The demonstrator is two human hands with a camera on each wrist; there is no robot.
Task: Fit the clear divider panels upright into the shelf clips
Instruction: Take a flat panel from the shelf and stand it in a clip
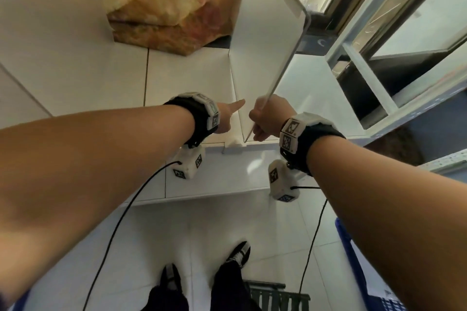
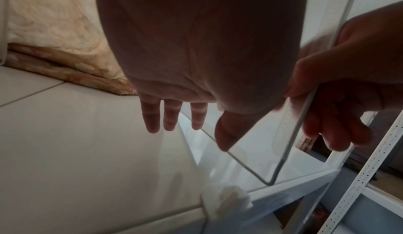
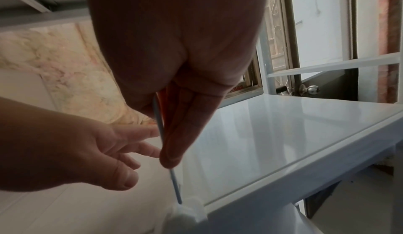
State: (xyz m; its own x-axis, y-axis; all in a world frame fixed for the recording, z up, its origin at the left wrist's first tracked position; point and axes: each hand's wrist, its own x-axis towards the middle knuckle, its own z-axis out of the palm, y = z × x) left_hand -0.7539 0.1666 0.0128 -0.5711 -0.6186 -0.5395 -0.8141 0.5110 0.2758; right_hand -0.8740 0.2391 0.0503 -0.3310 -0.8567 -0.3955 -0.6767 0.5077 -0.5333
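Observation:
A clear divider panel [image 1: 265, 45] stands upright on the white shelf [image 1: 101, 70], running from front to back. My right hand [image 1: 262, 118] pinches its front edge between thumb and fingers. In the right wrist view the panel edge [image 3: 175, 186] comes down to a white clip [image 3: 189, 210] on the shelf's front lip. The panel's lower corner [image 2: 270, 182] sits just right of that clip [image 2: 229, 198]. My left hand [image 1: 231, 112] is on the panel's left side, fingers [image 2: 172, 115] straight and reaching toward its face. Whether the edge is seated in the clip is not visible.
A bagged floral quilt [image 1: 171, 2] fills the back of the shelf, left of the panel. A window frame [image 1: 379, 33] and perforated shelf upright [image 2: 357, 177] stand to the right. A blue crate [image 1: 353, 260] and dark stool [image 1: 275, 295] are on the floor.

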